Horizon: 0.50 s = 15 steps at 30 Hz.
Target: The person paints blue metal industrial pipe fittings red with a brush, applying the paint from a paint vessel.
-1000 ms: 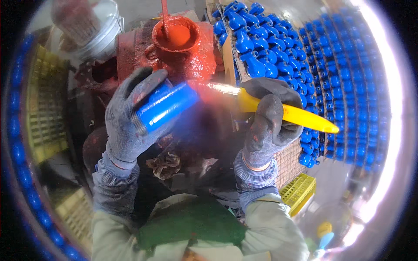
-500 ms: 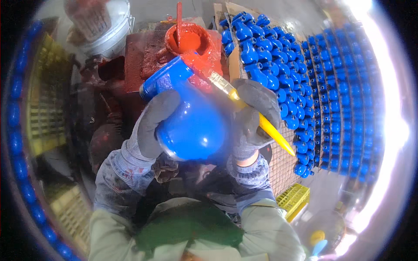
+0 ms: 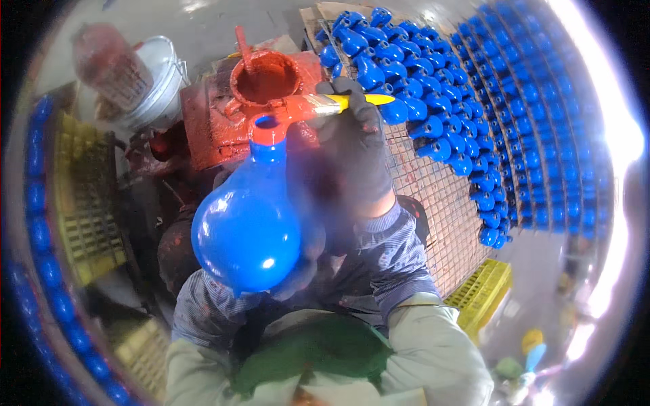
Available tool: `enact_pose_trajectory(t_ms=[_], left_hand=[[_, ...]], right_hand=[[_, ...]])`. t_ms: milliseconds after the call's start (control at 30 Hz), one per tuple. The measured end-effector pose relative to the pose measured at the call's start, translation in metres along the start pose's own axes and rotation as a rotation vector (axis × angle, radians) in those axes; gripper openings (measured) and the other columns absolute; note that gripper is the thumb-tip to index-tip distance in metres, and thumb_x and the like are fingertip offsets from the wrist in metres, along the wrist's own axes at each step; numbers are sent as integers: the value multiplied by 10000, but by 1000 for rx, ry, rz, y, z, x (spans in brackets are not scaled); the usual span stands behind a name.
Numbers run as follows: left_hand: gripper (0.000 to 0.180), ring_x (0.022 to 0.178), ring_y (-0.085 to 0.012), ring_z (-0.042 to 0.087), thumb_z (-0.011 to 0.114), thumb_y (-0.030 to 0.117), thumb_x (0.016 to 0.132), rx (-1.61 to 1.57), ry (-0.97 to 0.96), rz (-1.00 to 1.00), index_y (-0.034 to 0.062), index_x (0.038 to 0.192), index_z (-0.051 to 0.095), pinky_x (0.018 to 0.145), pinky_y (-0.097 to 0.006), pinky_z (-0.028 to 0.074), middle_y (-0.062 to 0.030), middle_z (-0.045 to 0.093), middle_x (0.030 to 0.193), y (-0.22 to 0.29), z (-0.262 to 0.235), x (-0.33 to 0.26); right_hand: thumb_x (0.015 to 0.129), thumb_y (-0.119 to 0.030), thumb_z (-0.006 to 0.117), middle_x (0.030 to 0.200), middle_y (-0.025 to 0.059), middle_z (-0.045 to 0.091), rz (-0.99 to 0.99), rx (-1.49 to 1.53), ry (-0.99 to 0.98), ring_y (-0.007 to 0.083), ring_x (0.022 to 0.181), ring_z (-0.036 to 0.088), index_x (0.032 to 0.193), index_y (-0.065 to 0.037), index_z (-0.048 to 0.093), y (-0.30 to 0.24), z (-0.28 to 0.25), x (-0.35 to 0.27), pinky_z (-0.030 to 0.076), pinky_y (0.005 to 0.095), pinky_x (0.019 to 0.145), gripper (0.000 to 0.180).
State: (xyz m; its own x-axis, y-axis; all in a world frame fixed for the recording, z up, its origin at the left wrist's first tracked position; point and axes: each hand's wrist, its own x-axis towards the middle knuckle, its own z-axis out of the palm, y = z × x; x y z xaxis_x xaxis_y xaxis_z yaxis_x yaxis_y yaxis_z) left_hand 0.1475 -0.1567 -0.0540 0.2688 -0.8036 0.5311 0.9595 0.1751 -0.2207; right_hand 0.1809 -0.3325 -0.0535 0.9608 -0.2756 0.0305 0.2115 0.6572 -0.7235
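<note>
- Right hand grips the brush near its bristles, presumably for control at the red rim.
- Left hand, mostly hidden, its grip untellable, seems to support the blue vessel from beneath, neck facing away.
- Red pot stands just beyond, probably for reach.

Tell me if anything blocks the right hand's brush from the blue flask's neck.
Nothing visible does. The right hand holds the brush with its red bristles right by the rim of the flask; whether they touch is hard to tell.
</note>
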Motion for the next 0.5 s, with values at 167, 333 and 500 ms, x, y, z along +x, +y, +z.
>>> enact_pose_trajectory(t_ms=[167,333,500], left_hand=[[639,855,-471,609,405,548,919,5,126,173,3,1253,398,504,-458,537,-312,505,1174,-26,38,26],[608,840,-464,609,403,518,931,41,303,282,4,1256,392,502,-450,534,-295,505,1159,-18,29,12],[600,858,-476,600,416,513,928,55,151,51,30,1283,384,529,-453,534,-292,498,1174,-2,-5,-14]], right_hand=[[931,-234,502,1009,126,605,-175,-86,-80,197,769,636,1049,11,547,-15,10,-1,530,292,687,276],[870,-118,491,904,141,610,-532,-307,-201,190,715,585,921,5,559,-36,4,2,498,310,668,150],[838,-60,501,871,117,602,-447,-363,-150,178,753,571,897,-12,560,-39,20,-10,487,306,697,97]])
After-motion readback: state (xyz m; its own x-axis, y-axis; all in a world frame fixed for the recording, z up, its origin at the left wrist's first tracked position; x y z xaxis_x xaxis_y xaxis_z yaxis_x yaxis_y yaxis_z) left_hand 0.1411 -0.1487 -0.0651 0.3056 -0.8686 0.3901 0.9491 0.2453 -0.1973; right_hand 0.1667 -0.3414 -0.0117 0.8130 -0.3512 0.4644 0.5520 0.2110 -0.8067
